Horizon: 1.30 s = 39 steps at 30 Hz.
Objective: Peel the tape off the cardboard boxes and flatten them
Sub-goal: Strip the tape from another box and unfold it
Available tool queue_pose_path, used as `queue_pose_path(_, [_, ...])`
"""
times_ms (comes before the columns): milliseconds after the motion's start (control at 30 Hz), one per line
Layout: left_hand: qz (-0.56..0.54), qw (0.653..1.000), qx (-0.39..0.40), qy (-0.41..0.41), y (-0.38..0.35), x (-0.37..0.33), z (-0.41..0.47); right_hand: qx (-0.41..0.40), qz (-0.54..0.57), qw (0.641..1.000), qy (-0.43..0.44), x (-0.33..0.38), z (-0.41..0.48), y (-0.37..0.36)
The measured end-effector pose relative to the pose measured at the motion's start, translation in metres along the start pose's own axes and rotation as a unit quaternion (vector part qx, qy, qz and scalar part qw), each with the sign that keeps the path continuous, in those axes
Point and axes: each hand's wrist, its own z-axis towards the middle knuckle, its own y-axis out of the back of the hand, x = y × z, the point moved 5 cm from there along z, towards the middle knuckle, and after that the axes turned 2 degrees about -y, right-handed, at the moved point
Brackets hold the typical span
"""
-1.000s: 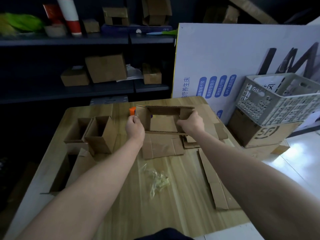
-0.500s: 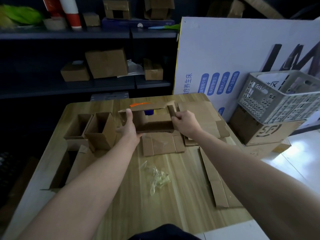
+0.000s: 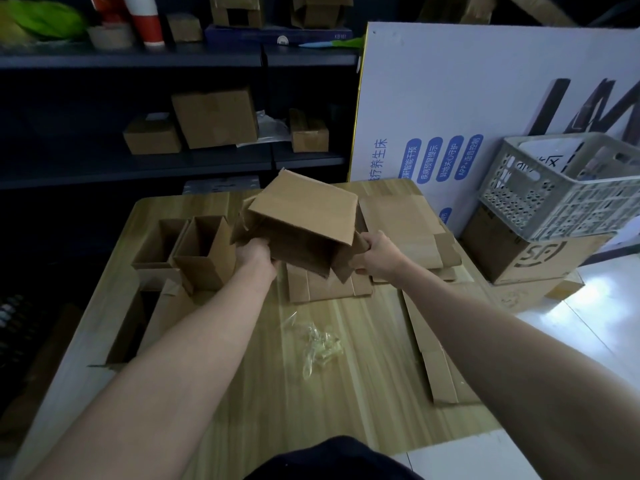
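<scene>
Cardboard box (image 3: pixel 304 225) is gripped at each side by left hand (image 3: pixel 254 256) and right hand (image 3: pixel 379 256) above the tabletop (image 3: pixel 242 393), apparently mid-flattening; pressing it down likely comes next.

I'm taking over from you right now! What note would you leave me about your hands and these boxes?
Left hand and right hand: each has a grip on one side of the raised, tilted cardboard box.
Done: flattened boxes lie on the wooden table; the peeled tape wad sits near its middle.
Left: flatten the held box, then the open boxes at the table's left.
</scene>
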Motion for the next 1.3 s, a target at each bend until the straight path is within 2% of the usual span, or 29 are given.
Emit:
queue_pose_path(100, [0.021,0.999,-0.011,-0.027,0.002,-0.005,-0.002,0.061,0.069,0.993,-0.081,-0.012,0.001,-0.001])
queue_pose_path(200, [0.069,0.996,0.005,-0.046,0.004,-0.007,-0.005,0.007,0.155,0.981,-0.118,-0.014,0.006,0.008])
queue_pose_path(300, [0.141,0.987,0.034,-0.071,0.000,-0.005,-0.016,-0.062,0.048,0.992,-0.095,-0.009,0.011,0.016])
queue_pose_path(367, [0.188,0.973,0.079,-0.109,-0.003,-0.004,-0.021,-0.101,0.014,0.993,-0.064,0.001,0.013,0.018])
queue_pose_path(500, [0.254,0.937,0.191,-0.145,-0.009,-0.003,-0.034,-0.114,-0.014,0.993,-0.035,0.016,0.022,0.021])
queue_pose_path(700, [0.161,0.957,0.222,-0.092,-0.012,-0.010,-0.041,-0.104,-0.113,0.987,-0.042,0.020,0.031,0.023])
queue_pose_path(867, [0.098,0.970,0.218,-0.031,-0.008,-0.020,-0.041,-0.084,-0.015,0.994,-0.061,0.010,0.031,0.026])
queue_pose_path(1033, [0.080,0.984,0.158,0.004,0.005,-0.019,-0.033,-0.107,-0.015,0.991,-0.085,0.000,0.030,0.025])
queue_pose_path(1067, [0.098,0.983,0.155,0.014,0.008,-0.016,-0.033,-0.116,-0.017,0.989,-0.091,0.001,0.031,0.024])
queue_pose_path(1133, [0.227,0.960,0.160,0.043,0.015,-0.004,-0.031,-0.140,-0.014,0.985,-0.101,0.001,0.032,0.025])
queue_pose_path(1200, [0.384,0.904,0.179,0.063,0.023,0.014,-0.030,-0.162,-0.001,0.981,-0.110,0.000,0.032,0.027])
queue_pose_path(1233, [0.425,0.884,0.184,0.062,0.026,0.021,-0.028,-0.173,0.009,0.979,-0.112,-0.001,0.030,0.029])
queue_pose_path(1300, [0.432,0.886,0.161,0.047,0.026,0.032,-0.021,-0.183,0.044,0.976,-0.113,-0.007,0.025,0.033])
